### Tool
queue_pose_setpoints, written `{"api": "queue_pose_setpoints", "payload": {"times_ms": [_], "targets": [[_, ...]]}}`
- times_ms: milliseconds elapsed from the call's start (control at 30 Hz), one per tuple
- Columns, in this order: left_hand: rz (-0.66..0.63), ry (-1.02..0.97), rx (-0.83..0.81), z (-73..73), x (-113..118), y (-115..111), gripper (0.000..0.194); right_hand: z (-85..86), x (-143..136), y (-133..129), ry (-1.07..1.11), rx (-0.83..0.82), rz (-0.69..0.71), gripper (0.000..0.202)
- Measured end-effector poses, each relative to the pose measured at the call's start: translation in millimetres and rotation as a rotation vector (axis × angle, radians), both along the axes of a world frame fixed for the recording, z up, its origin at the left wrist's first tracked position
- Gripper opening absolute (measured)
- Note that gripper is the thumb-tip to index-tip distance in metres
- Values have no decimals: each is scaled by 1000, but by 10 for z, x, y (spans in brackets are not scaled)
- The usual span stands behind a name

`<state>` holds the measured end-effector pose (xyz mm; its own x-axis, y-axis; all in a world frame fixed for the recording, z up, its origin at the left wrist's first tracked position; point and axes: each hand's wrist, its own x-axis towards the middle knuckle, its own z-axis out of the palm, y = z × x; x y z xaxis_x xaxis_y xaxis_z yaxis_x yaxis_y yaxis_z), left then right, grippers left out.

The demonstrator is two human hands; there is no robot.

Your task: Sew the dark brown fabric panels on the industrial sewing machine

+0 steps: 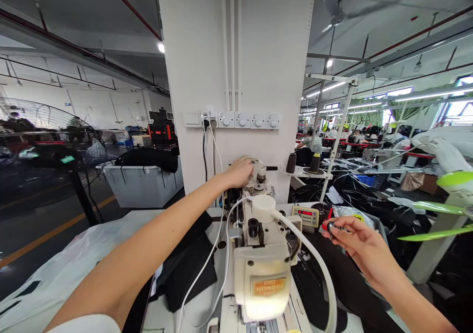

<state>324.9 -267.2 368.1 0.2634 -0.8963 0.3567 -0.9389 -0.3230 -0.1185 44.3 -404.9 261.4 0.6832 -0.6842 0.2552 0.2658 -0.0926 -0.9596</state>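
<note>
A cream sewing machine (pixel 262 259) with an orange label stands in front of me, its lamp lit. My left hand (pixel 241 172) reaches to the far end of the machine, beside the metal knob on top; its fingertips are partly hidden, and what they touch cannot be made out. To the right of the machine, my right hand (pixel 349 232) pinches a small dark, round object with a red part (pixel 330 227) between thumb and fingers. Just left of that hand is a control box (pixel 306 216) with a red display. A white hose curves down the machine's right side.
Black cloth (pixel 192 274) lies left of the machine, with more on the right. Thread cones (pixel 291 163) stand behind. A grey bin (pixel 142 185) and a black fan (pixel 51 155) are at left, a green-bladed fan (pixel 451 207) at right. A white pillar (pixel 266 52) rises ahead.
</note>
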Motion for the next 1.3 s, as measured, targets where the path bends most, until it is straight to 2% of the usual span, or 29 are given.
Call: {"api": "queue_pose_setpoints", "payload": {"times_ms": [200, 400, 733, 867, 1067, 1167, 1300], "targets": [[24, 81, -85, -46, 10, 82, 15, -4, 10, 17, -14, 15, 8, 29], [-13, 91, -94, -95, 29, 50, 13, -19, 21, 39, -37, 36, 44, 25], [-54, 120, -216, -211, 93, 64, 13, -61, -14, 0, -42, 72, 32, 29], [-102, 186, -198, -176, 41, 136, 16, -105, -17, -29, -52, 92, 46, 29], [-180, 294, -171, -39, -108, 256, 17, -96, -33, -38, -63, 99, 57, 27], [-198, 345, -174, -6, -165, 310, 15, -35, -15, -43, -72, 87, 56, 28], [-216, 400, -201, 0, -228, 406, 15, 144, 69, -13, -101, 54, 59, 33]]}}
